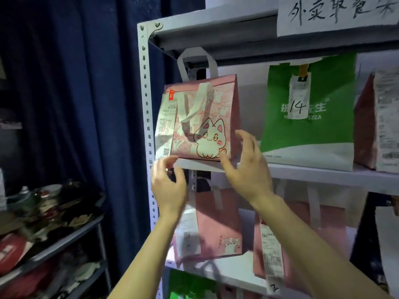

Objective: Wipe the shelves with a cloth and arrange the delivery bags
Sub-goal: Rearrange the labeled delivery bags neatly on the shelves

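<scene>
left hand [169,188], right hand [248,169] (2, loose) | pink cat bag [200,126]: 1

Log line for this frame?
phase: arranging bags | left hand: open, below shelf edge | right hand: open, at pink cat bag corner

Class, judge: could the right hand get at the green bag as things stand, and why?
Probably yes. The right hand is open at the pink bag's corner, and the green bag stands next along the same shelf with nothing in front of it.
</scene>
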The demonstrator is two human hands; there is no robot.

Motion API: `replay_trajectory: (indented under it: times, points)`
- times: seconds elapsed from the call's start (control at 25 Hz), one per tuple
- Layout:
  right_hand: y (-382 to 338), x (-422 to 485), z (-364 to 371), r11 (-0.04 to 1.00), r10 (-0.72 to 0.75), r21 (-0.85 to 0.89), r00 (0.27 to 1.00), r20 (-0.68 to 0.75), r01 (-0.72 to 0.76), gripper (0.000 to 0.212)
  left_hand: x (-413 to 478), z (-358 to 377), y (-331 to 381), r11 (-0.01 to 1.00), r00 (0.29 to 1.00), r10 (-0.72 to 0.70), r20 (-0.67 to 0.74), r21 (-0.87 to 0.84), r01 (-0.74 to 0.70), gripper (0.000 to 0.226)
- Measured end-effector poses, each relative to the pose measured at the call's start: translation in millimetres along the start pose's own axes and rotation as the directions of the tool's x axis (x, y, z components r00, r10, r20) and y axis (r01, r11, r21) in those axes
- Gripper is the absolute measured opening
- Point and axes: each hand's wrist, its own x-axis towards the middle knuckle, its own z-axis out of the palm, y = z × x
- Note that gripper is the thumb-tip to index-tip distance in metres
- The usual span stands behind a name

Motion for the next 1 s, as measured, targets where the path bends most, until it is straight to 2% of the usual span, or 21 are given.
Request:
replay_trajectory:
  times: [0.08,0.12,0.16,0.24,0.36,0.52,0.64,0.76,0.88,1.0]
  points:
    - [-6,16,17,0.994,0.100,-0.046,0.992,0.075,-0.097,0.077,25,-31,-33,0.964,0.964,-0.265,-0.021,-0.013,0.265,0.027]
    - [-5,25,22,0.986,0.156,-0.076,0.982,0.107,-0.149,0.080,37,-41,-45,0.924,0.927,-0.374,0.038,-0.067,0.376,0.030]
    - [-3,33,25,0.975,0.213,-0.100,0.968,0.133,-0.200,0.081,47,-48,-54,0.881,0.887,-0.444,0.125,-0.123,0.458,0.035]
    - [0,41,28,0.954,0.292,-0.121,0.944,0.153,-0.275,0.081,61,-57,-65,0.849,0.845,-0.468,0.259,-0.133,0.511,0.049]
    - [3,42,30,0.946,0.310,-0.145,0.942,0.129,-0.291,0.079,69,-64,-71,0.854,0.832,-0.453,0.321,-0.112,0.508,0.059]
    - [3,42,30,0.951,0.293,-0.138,0.949,0.118,-0.276,0.077,67,-68,-65,0.882,0.848,-0.415,0.329,-0.085,0.464,0.057]
    - [2,38,22,0.967,0.233,-0.132,0.966,0.115,-0.218,0.070,62,-66,-49,0.937,0.913,-0.316,0.256,-0.065,0.343,0.047]
    - [8,34,0,0.980,0.182,-0.094,0.980,0.083,-0.174,0.059,62,-50,-14,0.963,0.952,-0.172,0.253,-0.160,0.216,0.044]
    - [20,31,-34,0.991,0.100,-0.091,0.995,0.003,-0.099,0.041,58,-8,27,0.943,0.925,-0.046,0.376,-0.289,0.165,0.040]
    - [36,25,-74,0.989,0.066,-0.131,0.997,-0.047,-0.071,0.033,44,47,61,0.923,0.884,0.056,0.465,-0.362,0.132,0.039]
